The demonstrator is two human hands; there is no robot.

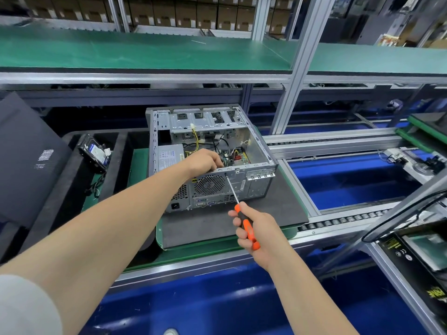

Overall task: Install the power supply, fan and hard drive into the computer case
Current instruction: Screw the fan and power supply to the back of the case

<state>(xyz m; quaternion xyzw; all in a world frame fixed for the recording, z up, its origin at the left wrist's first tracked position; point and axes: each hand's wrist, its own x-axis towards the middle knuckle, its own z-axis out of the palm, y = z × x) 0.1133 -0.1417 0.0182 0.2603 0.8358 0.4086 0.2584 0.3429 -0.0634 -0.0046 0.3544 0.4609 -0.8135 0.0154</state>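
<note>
The computer case [256, 151] lies on its side with the open side up, its rear panel turned toward the person, on a dark grey mat [217, 226] that covers a green surface [193, 250] of the assembly line. Inside it, the grey power supply [169, 157] sits in the rear left corner, just beside the round fan grille [209, 184] in the rear panel. The left hand [204, 162] reaches over the rear edge into the case just behind that grille, fingers curled downward; whatever they hold is hidden by the panel, so I cannot tell its grasp. The right hand [257, 232] is wrapped around the orange and black handle of a screwdriver [246, 227], whose thin shaft slants up so that its tip meets the rear panel at the grille's upper right corner. Yellow and black cables [193, 137] run from the drive cage [205, 122] at the far end down toward the motherboard [238, 158]. The hard drive [94, 152] is outside the case, well apart to the left, tilted in a slot of a black foam tray [72, 182]. A dark panel [26, 160] leans at the far left. A roller track [338, 222] runs to the right, an aluminium post [300, 68] rises behind the case, and a green shelf [145, 49] spans above, with cardboard boxes [193, 13] stacked beyond it.
</note>
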